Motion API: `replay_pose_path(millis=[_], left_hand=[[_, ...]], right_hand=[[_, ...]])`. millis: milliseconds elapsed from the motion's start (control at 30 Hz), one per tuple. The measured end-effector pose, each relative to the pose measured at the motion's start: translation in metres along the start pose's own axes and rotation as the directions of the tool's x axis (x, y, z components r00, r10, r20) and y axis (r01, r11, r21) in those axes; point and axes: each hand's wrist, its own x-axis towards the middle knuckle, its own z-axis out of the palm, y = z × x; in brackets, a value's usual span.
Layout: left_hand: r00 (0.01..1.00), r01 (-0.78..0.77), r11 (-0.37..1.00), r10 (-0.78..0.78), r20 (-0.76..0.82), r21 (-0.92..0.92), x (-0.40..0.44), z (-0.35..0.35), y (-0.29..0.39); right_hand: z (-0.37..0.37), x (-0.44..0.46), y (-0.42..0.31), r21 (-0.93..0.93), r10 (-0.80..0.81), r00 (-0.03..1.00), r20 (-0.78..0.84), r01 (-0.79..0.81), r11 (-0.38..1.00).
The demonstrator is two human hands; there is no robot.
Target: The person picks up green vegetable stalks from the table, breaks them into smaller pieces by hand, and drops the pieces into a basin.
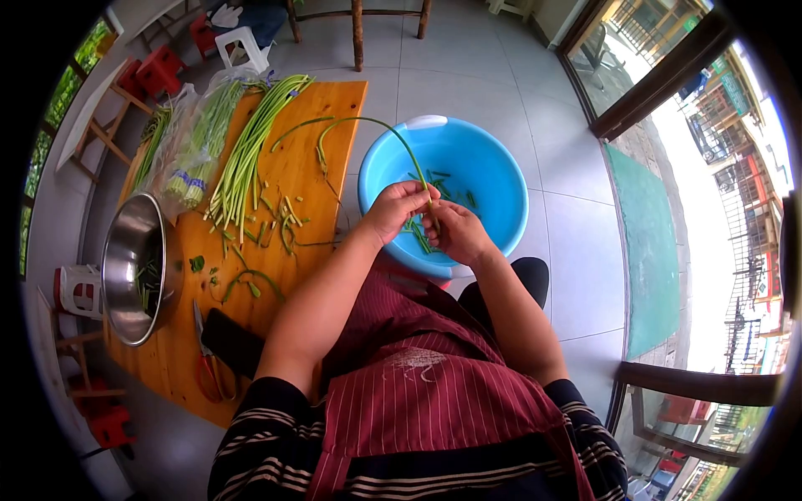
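One long green garlic scape [411,154] arcs up and left from my fingers, its thin end drooping over the table edge. My left hand [398,210] is closed in a pinch on it. Close beside, my right hand [458,234] grips the lower end of the same scape. Both hands are above the near part of a light-blue basin [493,159]. Short cut green pieces [420,238] lie in the basin, partly hidden by my hands. To the left, a bundle of long garlic scapes [255,159] rests on the wooden table [338,100].
On the table are bagged scapes [209,125], loose trimmings [288,221], a steel bowl [171,275] with green pieces inside, red-handled scissors [209,371] and a black object [232,341]. A green mat [643,250] lies by the doorway at right. Stools stand behind.
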Motion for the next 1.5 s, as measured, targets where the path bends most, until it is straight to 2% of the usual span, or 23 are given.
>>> replay_pose_path(millis=[133, 167, 200, 233, 267, 300, 333, 367, 400, 433, 467, 533, 600, 633, 700, 833, 1067, 1133, 1267, 1333, 1400, 1467, 1500], left_hand=[[0.996, -0.051, 0.998, 0.054, -0.075, 0.035, 0.001, 0.003, -0.003], [0.976, -0.104, 0.994, 0.105, -0.190, 0.019, 0.001, 0.004, -0.002], [0.941, -0.157, 0.988, 0.152, -0.302, 0.009, 0.002, 0.005, -0.001], [0.942, -0.156, 0.988, 0.152, -0.301, 0.009, 0.002, 0.004, -0.002], [0.912, -0.230, 0.968, 0.250, -0.324, 0.100, 0.004, 0.003, -0.003], [0.874, -0.298, 0.935, 0.348, -0.338, 0.193, 0.003, 0.006, -0.001], [0.875, -0.298, 0.935, 0.348, -0.338, 0.192, 0.002, 0.011, 0.000], [0.831, -0.356, 0.793, 0.511, -0.221, 0.495, -0.001, 0.017, 0.000], [0.780, -0.390, 0.555, 0.623, -0.056, 0.735, -0.004, 0.024, 0.002], [0.757, -0.420, 0.451, 0.652, 0.031, 0.787, -0.005, 0.029, 0.001], [0.757, -0.423, 0.450, 0.652, 0.034, 0.787, -0.005, 0.029, 0.001], [0.734, -0.453, 0.309, 0.662, 0.153, 0.836, -0.006, 0.031, 0.003], [0.725, -0.473, 0.360, 0.678, 0.123, 0.804, -0.007, 0.030, 0.001], [0.731, -0.478, 0.508, 0.683, 0.004, 0.717, -0.005, 0.026, -0.002], [0.767, -0.478, 0.728, 0.619, -0.171, 0.492, -0.001, 0.016, 0.001], [0.869, -0.353, 0.860, 0.447, -0.212, 0.370, -0.003, 0.014, 0.004], [0.924, -0.221, 0.900, 0.316, -0.215, 0.375, -0.001, 0.009, -0.001], [0.946, -0.158, 0.881, 0.264, -0.185, 0.447, -0.001, 0.009, 0.001], [0.947, -0.163, 0.878, 0.267, -0.179, 0.450, 0.000, 0.006, 0.001], [0.889, -0.239, 0.929, 0.327, -0.320, 0.284, 0.002, 0.008, 0.003], [0.892, -0.184, 0.953, 0.265, -0.366, 0.241, 0.005, -0.005, 0.003], [0.774, -0.268, 0.955, 0.292, -0.562, 0.126, 0.007, -0.012, 0.007], [0.775, -0.262, 0.959, 0.277, -0.568, 0.110, 0.005, -0.016, 0.013]], right_hand=[[-0.001, 0.004, 0.001, -0.065, -0.024, 0.999, -0.028, 0.022, 0.998], [-0.002, 0.005, 0.002, -0.065, -0.024, 0.999, -0.028, 0.022, 0.998], [-0.004, 0.006, 0.003, -0.130, -0.032, 0.998, -0.050, 0.025, 0.991], [-0.005, 0.006, 0.004, -0.194, -0.042, 0.996, -0.073, 0.028, 0.981], [-0.008, 0.008, 0.005, -0.194, -0.043, 0.996, -0.075, 0.028, 0.981], [-0.009, 0.009, 0.007, -0.307, -0.100, 0.989, -0.109, 0.062, 0.950], [-0.010, 0.011, 0.008, -0.416, -0.159, 0.978, -0.136, 0.089, 0.905], [-0.011, 0.014, 0.009, -0.416, -0.158, 0.978, -0.137, 0.089, 0.905], [-0.010, 0.017, 0.009, -0.427, -0.181, 0.964, -0.194, 0.083, 0.900], [-0.010, 0.019, 0.009, -0.438, -0.205, 0.946, -0.251, 0.078, 0.895], [-0.009, 0.021, 0.008, -0.438, -0.208, 0.945, -0.252, 0.080, 0.895], [-0.011, 0.023, 0.009, -0.200, -0.144, 0.957, -0.252, 0.095, 0.975], [-0.023, 0.030, 0.016, -0.090, -0.147, 0.939, -0.310, 0.125, 0.988], [-0.029, 0.033, 0.020, 0.019, -0.141, 0.922, -0.361, 0.158, 0.987], [-0.040, 0.030, 0.022, -0.054, -0.158, 0.930, -0.333, 0.149, 0.987], [-0.040, 0.017, 0.022, -0.109, -0.125, 0.948, -0.291, 0.097, 0.989], [-0.003, 0.004, -0.010, -0.017, 0.003, 0.993, -0.119, -0.005, 1.000], [-0.004, 0.010, -0.008, -0.054, -0.010, 0.999, 0.031, 0.011, 0.998], [-0.005, 0.013, -0.007, -0.078, -0.006, 1.000, 0.030, 0.009, 0.997], [-0.009, 0.014, -0.006, -0.093, 0.008, 0.999, 0.048, -0.003, 0.996], [-0.009, 0.012, -0.004, -0.072, 0.005, 0.998, 0.059, -0.001, 0.997], [-0.008, 0.011, -0.004, -0.055, -0.005, 0.997, 0.080, 0.009, 0.998], [-0.009, 0.009, -0.004, -0.018, -0.004, 0.996, 0.085, 0.005, 1.000]])
